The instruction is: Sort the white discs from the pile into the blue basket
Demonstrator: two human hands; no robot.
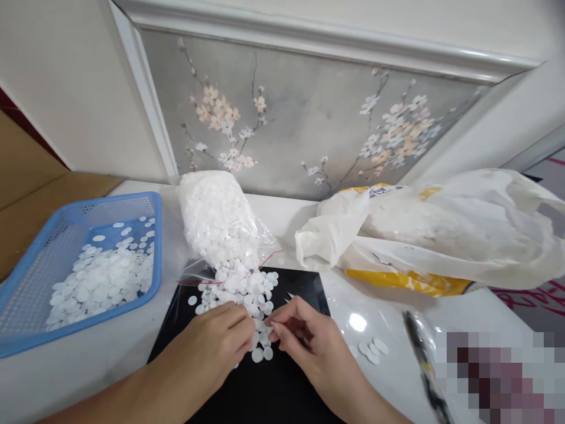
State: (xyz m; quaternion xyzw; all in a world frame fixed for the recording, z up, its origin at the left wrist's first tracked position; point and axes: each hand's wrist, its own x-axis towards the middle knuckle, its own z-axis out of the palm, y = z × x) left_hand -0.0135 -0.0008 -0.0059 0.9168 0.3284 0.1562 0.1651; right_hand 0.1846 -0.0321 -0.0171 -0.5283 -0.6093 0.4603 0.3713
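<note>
My left hand (pixel 216 347) and my right hand (pixel 304 338) meet over a black mat (pixel 265 388) on a white table. Their fingertips touch a spill of small white round discs (pixel 247 294) that pours from a clear plastic bag (pixel 216 218) lying open toward me. The left fingers are curled into the discs; the right thumb and forefinger pinch together at the pile's edge, seemingly on one disc. A thin pointed sliver shows just above the right hand.
A blue plastic basket (pixel 26 294) at the left holds many white discs. A large white and yellow plastic bag (pixel 441 235) lies at the right. Three loose discs (pixel 373 347) and a black pen (pixel 424 365) lie on the table at the right. A flowered wall panel stands behind.
</note>
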